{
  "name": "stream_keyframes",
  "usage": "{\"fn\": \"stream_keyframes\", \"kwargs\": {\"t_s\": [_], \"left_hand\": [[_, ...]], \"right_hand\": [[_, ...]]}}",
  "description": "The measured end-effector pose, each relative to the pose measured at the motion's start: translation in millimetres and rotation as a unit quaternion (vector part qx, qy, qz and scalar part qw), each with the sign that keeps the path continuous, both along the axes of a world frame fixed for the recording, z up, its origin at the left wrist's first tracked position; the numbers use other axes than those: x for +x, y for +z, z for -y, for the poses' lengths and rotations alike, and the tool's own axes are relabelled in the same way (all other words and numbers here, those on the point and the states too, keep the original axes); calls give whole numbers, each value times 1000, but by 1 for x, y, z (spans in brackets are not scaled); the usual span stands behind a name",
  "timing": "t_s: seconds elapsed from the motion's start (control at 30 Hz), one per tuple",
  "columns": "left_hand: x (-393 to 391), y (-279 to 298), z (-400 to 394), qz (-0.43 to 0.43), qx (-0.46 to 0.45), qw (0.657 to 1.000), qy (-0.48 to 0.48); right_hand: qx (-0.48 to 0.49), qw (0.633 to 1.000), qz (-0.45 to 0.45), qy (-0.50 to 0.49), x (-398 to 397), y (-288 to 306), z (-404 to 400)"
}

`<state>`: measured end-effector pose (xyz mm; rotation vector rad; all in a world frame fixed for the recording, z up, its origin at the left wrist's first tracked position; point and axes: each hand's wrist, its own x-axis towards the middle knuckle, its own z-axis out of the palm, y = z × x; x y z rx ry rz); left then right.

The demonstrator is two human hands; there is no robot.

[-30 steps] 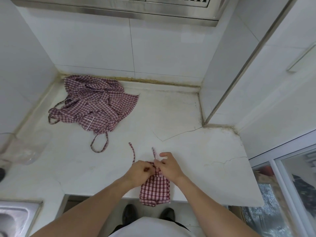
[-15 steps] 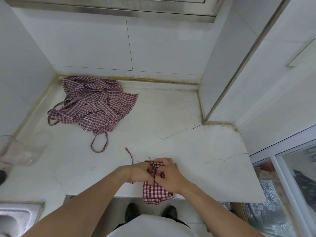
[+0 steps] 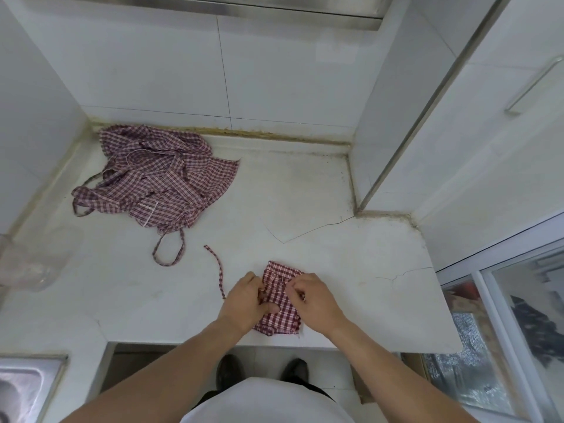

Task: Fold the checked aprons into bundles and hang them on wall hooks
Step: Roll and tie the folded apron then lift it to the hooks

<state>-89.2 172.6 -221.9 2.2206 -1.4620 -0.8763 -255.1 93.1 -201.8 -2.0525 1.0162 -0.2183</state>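
At the counter's (image 3: 351, 288) near edge both hands, left (image 3: 248, 299) and right (image 3: 311, 296), pinch the folded bundle (image 3: 279, 315), its strap (image 3: 218, 270) trailing left, while the loose aprons (image 3: 158, 181) lie heaped at the back-left corner.

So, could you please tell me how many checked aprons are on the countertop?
2: a folded apron bundle under both hands at the front edge, and a crumpled apron heap at the back left, which may hide more than one.
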Motion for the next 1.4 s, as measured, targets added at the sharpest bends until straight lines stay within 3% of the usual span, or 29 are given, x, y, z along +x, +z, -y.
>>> {"fn": "stream_keyframes", "kwargs": {"t_s": [0.27, 0.53, 0.63, 0.77, 0.97, 1.03, 1.13, 1.2, 1.27, 1.4], "left_hand": [[1, -2, -1, 11, -3, 1000, -9], [-7, 5, 2, 190, 96, 975, -60], [-8, 2, 4, 188, 134, 972, -48], [-6, 4, 6, 215, 144, 963, -71], [-13, 11, 13, 171, 181, 968, -45], [-19, 9, 18, 175, 182, 966, -47], [-21, 8, 17, 226, 135, 964, -46], [-21, 9, 18, 245, 96, 964, -39], [-24, 10, 20, 238, 76, 967, -40], [-30, 6, 18, 210, 45, 976, -44]], "right_hand": [[21, 999, -9, -47, -10, -8, 11], [65, 991, -115, -33, -43, 15, 43], [66, 990, -104, -72, -54, 25, 48], [182, 978, -4, -102, -58, 33, 43], [189, 964, -57, -180, -90, 7, 49], [125, 966, -107, -198, -86, -6, 48], [-46, 961, -227, -149, -69, -11, 37], [-143, 963, -168, -155, -52, -10, 20], [-170, 972, -84, -141, -36, -10, 2], [-5, 990, -44, -132, -19, -16, -11]]}}
